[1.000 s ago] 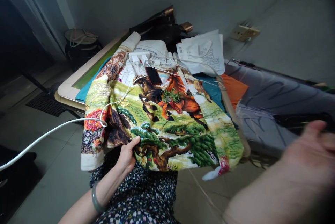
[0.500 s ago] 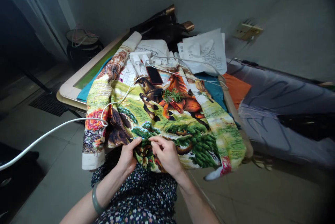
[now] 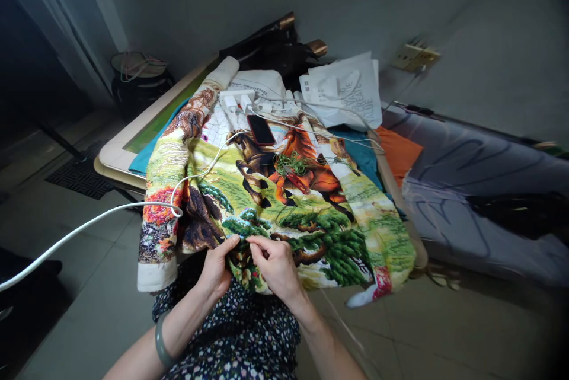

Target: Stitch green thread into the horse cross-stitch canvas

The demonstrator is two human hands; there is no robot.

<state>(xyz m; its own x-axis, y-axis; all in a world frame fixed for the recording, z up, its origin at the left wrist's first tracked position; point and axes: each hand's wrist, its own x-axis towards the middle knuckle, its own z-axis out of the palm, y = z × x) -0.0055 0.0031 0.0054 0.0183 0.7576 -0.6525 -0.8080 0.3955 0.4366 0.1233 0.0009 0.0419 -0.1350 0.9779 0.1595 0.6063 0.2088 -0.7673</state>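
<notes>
Lying under both hands [image 3: 249,264]: embroidered cloth [image 3: 284,202]

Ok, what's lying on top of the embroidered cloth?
On the embroidered cloth: a dark phone, white cable, green thread tangle. Both hands pinch its near edge. Underneath is mostly covered.

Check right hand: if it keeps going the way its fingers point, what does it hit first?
The right hand points up and left along the embroidered cloth, fingers pinched at its surface. First in line is the left hand, whose thumb tip sits almost against them. Depth is hard to judge, but the gap looks tiny.
</notes>
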